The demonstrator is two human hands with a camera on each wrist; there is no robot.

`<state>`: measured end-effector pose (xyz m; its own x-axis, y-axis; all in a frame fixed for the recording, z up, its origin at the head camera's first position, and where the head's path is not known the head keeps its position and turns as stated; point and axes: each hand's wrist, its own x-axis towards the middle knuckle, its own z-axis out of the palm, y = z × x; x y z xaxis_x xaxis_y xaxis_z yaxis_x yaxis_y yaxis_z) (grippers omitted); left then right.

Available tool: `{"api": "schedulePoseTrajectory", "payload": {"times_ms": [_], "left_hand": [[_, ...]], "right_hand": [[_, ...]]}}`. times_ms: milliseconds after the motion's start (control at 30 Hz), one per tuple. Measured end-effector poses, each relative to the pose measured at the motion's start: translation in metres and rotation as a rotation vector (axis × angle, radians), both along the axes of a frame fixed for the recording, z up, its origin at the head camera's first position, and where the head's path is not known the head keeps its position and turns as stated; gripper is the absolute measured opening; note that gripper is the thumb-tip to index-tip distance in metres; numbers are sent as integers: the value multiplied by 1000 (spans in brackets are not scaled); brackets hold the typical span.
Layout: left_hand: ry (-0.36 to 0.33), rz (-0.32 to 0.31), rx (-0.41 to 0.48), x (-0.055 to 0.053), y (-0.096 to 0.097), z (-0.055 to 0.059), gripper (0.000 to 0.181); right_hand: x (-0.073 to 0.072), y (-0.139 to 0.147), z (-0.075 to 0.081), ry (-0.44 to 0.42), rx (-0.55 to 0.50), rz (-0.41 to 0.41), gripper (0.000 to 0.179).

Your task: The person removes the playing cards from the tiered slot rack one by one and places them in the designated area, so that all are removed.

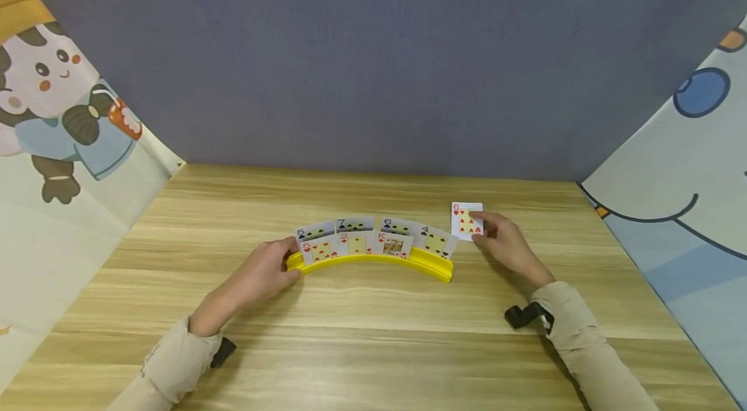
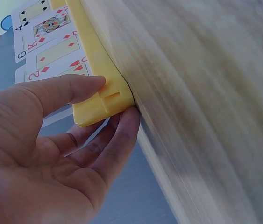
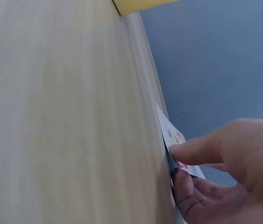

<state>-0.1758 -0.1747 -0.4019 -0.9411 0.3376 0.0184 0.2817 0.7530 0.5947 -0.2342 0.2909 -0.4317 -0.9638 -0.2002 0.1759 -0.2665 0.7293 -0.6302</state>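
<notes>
A curved yellow card holder (image 1: 373, 258) stands on the table with two rows of playing cards upright in it. The front row shows the five of hearts (image 1: 320, 251), two of diamonds (image 1: 356, 244) and king of diamonds (image 1: 393, 245); behind are black-suit cards marked 5, 7, 6 and 4. My left hand (image 1: 265, 271) grips the holder's left end, thumb on the front face in the left wrist view and fingers behind and below. To the right of the holder, my right hand (image 1: 509, 246) pinches a six of hearts (image 1: 463, 222) between thumb and fingers, its face showing.
The wooden table (image 1: 373, 346) runs back to a grey-blue wall (image 1: 373, 61). Printed cartoon panels (image 1: 64, 139) flank the table on the left and right. Each wrist carries a black strap-on mount (image 1: 522, 316).
</notes>
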Motion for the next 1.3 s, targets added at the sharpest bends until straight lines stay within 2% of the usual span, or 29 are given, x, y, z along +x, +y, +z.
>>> {"api": "schedulePoseTrajectory", "payload": {"times_ms": [267, 567, 1067, 1300], "left_hand": [[12, -6, 4, 1, 0, 0, 46], [27, -19, 7, 2, -2, 3, 45], [14, -46, 22, 0, -4, 5, 44], [9, -40, 11, 0, -3, 4, 45]], "right_hand": [[-2, -4, 0, 47, 25, -10, 49], [-4, -6, 0, 84, 75, 38, 44], [-2, -7, 0, 87, 76, 53, 38], [-4, -10, 3, 103, 142, 61, 33]]}}
